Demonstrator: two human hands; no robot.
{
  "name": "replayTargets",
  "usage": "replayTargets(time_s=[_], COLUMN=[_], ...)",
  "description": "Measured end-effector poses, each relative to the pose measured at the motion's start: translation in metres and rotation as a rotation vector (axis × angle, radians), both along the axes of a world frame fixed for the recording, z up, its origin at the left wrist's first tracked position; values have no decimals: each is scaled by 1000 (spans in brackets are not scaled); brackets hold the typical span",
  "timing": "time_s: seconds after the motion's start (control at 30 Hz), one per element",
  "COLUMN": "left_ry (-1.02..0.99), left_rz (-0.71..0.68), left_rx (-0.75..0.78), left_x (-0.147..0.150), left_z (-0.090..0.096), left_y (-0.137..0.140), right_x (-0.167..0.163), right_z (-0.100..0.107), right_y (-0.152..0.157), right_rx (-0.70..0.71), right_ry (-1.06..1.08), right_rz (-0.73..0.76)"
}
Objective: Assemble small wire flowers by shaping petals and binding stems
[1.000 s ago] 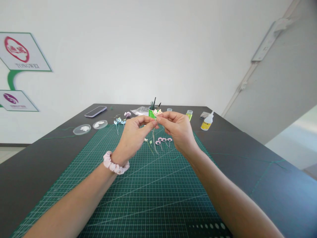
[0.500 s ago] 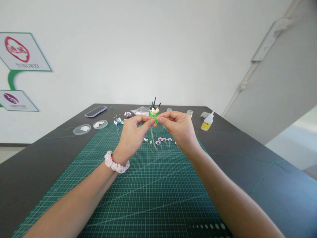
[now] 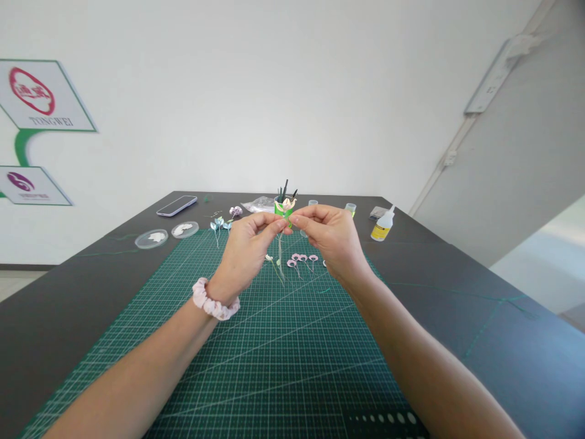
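A small cream artificial flower [image 3: 286,205] is held upright above the cutting mat, its pale stem strands [image 3: 280,259] hanging below my fingers. My left hand [image 3: 253,241] pinches the stem just under the petals between thumb and forefinger. Close beside it, the fingertips of my right hand [image 3: 329,239] are pinched together at the same spot under the bloom; whether they also grip a thin thread there is too small to tell. Behind the flower stands a green cup [image 3: 276,208] with dark-handled tools in it, partly covered by the petals and fingers.
On the green cutting mat [image 3: 274,353] lie several pink wired petals [image 3: 302,258] and a small cream bud [image 3: 269,258]. Blue wired leaves [image 3: 219,224], dishes of white pieces [image 3: 151,239], a phone [image 3: 177,206] and a glue bottle [image 3: 382,225] sit farther back.
The cream flower has turned slightly and its petals now look more spread. Its hanging stem strands have swung a little to the left. Both hands stay nearly in place.
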State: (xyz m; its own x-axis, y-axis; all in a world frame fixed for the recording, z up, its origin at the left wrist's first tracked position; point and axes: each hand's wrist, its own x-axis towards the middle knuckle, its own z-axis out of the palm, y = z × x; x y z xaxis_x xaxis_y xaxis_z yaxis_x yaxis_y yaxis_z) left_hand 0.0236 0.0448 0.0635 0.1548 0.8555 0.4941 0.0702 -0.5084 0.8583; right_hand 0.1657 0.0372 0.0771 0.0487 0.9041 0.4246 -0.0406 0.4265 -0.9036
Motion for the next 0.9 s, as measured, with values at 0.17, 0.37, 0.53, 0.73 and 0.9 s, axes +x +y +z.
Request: replayTargets(time_s=[0.17, 0.37, 0.53, 0.73, 0.9], left_ry=[-27, -40, -45, -50, -40], left_rz=[-35, -63, -71, -72, -78], left_rx=[-10, -36, -44, -54, -46], left_x=[1, 2, 2, 2, 2], left_z=[-1, 1, 1, 1, 1], left_y=[0, -2, -2, -3, -2], right_x=[0, 1, 1, 2, 2], right_z=[-1, -1, -1, -1, 0], right_y=[1, 2, 2, 1, 0], right_rx=[-5, -13, -20, -26, -42], right_ry=[6, 26, 40, 32, 6], right_rz=[15, 13, 30, 33, 19])
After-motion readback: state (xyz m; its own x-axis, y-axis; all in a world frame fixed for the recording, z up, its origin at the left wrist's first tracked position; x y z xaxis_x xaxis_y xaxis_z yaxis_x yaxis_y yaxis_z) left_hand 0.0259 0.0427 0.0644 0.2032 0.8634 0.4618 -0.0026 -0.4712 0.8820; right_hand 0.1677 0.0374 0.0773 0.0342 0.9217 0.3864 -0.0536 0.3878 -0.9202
